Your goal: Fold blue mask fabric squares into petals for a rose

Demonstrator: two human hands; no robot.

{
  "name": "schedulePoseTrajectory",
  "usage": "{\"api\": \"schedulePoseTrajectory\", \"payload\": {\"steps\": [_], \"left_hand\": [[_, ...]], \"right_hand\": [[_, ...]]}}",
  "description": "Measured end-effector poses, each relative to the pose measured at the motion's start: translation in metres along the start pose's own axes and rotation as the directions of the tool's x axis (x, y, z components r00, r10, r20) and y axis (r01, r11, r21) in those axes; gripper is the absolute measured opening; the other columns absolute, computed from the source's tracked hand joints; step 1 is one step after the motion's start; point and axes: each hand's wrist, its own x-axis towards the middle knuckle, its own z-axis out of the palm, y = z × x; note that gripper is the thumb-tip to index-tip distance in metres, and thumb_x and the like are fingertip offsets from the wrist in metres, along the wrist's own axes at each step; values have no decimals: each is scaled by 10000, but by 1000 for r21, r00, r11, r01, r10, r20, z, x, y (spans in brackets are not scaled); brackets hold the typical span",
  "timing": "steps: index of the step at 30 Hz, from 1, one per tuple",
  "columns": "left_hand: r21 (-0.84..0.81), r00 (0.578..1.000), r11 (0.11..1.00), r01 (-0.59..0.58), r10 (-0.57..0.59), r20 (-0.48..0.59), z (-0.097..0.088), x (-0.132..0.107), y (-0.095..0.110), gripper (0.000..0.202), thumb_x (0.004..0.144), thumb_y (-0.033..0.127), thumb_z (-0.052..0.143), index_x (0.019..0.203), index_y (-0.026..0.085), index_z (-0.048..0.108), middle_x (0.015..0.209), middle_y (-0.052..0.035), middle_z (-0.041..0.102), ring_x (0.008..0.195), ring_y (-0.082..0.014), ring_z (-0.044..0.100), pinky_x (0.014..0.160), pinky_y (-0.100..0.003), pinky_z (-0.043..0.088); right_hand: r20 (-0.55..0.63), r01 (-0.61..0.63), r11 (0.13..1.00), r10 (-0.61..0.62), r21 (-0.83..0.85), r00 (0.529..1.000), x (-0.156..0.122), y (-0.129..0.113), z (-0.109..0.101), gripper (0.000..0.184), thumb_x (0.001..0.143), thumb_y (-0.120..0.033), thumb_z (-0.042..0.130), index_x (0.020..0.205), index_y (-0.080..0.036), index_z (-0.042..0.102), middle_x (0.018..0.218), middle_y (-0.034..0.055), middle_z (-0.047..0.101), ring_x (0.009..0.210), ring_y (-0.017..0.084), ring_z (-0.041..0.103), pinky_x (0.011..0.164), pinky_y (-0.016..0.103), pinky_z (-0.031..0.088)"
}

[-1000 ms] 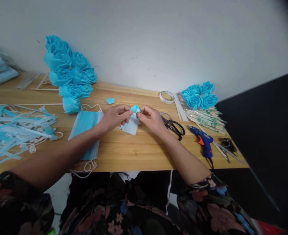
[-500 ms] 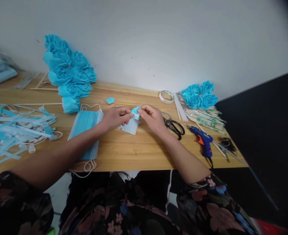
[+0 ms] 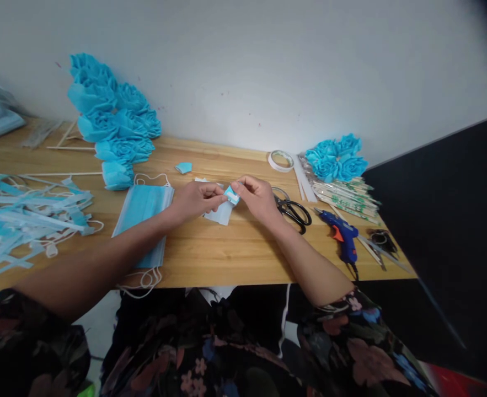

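Observation:
Between my two hands is a small blue-and-white fabric piece [image 3: 232, 195], pinched by the fingertips of each. My left hand [image 3: 197, 199] holds its left edge, closed in a pinch. Thumb and fingers of my right hand [image 3: 256, 194] grip its upper right side. Under it, pale cut fabric pieces [image 3: 220, 214] lie on the wooden table. Another small blue fabric piece [image 3: 183, 167] rests farther back. Beside my left forearm lies a stack of blue face masks [image 3: 144, 207] with white ear loops. Black-handled scissors [image 3: 296, 214] are just right of my right hand.
Blue fabric flowers [image 3: 111, 118] stand back left; more flowers [image 3: 336, 158] sit by wrapped sticks [image 3: 346, 194] at right. A blue glue gun [image 3: 341, 232] lies near the right edge. Tape [image 3: 281, 161] is at the back. Cut mask strips [image 3: 28, 215] pile up left.
The small fabric piece has turned between my fingers, and more of its white side shows. Both hands stay in nearly the same place. The view has shifted slightly.

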Motion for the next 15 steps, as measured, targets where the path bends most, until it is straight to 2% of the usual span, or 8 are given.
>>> {"api": "schedulePoseTrajectory", "payload": {"steps": [4, 7, 11, 15], "left_hand": [[-30, 999, 999, 14, -16, -46, -2, 1, 1, 210, 812, 353, 660, 688, 184, 638, 537, 20, 579, 476, -85, 494, 460, -203, 377], [-81, 995, 996, 29, -37, -91, -4, 2, 2, 232, 814, 361, 665, 675, 181, 621, 540, 18, 579, 465, -78, 484, 454, -200, 377], [-117, 992, 993, 33, -47, -116, -5, 2, 3, 272, 822, 370, 653, 639, 178, 594, 537, 12, 569, 470, -74, 476, 462, -195, 388], [-98, 990, 995, 22, -35, -139, -3, 2, 3, 226, 812, 380, 654, 713, 178, 637, 599, 6, 599, 504, -83, 494, 460, -194, 392]], "right_hand": [[-13, 7, 998, -6, 60, 1000, 2, 1, -2, 586, 886, -757, 530, 716, -202, 609, 719, 11, 592, 719, 157, 546, 704, 296, 471], [35, -6, 988, 1, 152, 999, 2, 1, -4, 557, 889, -740, 550, 756, -204, 627, 769, 24, 642, 772, 171, 600, 767, 311, 503], [112, -70, 991, 57, 117, 992, 1, 0, -3, 430, 839, -629, 680, 784, -206, 627, 757, 3, 646, 721, 146, 564, 698, 280, 452], [117, -70, 996, 64, 47, 991, 1, 0, -1, 369, 834, -543, 673, 721, -207, 572, 712, -12, 606, 671, 131, 508, 651, 272, 396]]}}
